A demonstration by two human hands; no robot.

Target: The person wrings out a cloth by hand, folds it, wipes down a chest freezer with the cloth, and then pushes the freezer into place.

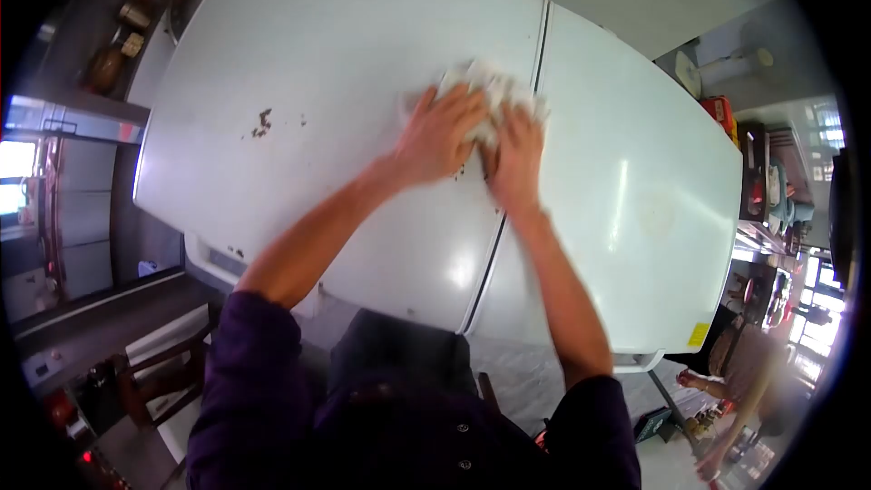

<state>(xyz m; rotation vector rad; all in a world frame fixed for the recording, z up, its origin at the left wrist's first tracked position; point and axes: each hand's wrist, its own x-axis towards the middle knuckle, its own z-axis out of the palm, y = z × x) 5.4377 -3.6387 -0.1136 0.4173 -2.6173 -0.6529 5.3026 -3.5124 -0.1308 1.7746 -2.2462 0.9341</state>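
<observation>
A crumpled whitish cloth lies on the large white two-part surface, just left of its dark seam. My left hand presses on the cloth's left side, its fingers bent over it. Beside it, my right hand bears on the cloth's right part near the seam. Both hands and the cloth are slightly blurred. Small brown spots mark the left panel, and a few more show by my hands.
A yellow label sits at the lower right corner. White handles stick out along the near edge. Another person is at the far right. Jars stand at the upper left, and a red box at the right edge.
</observation>
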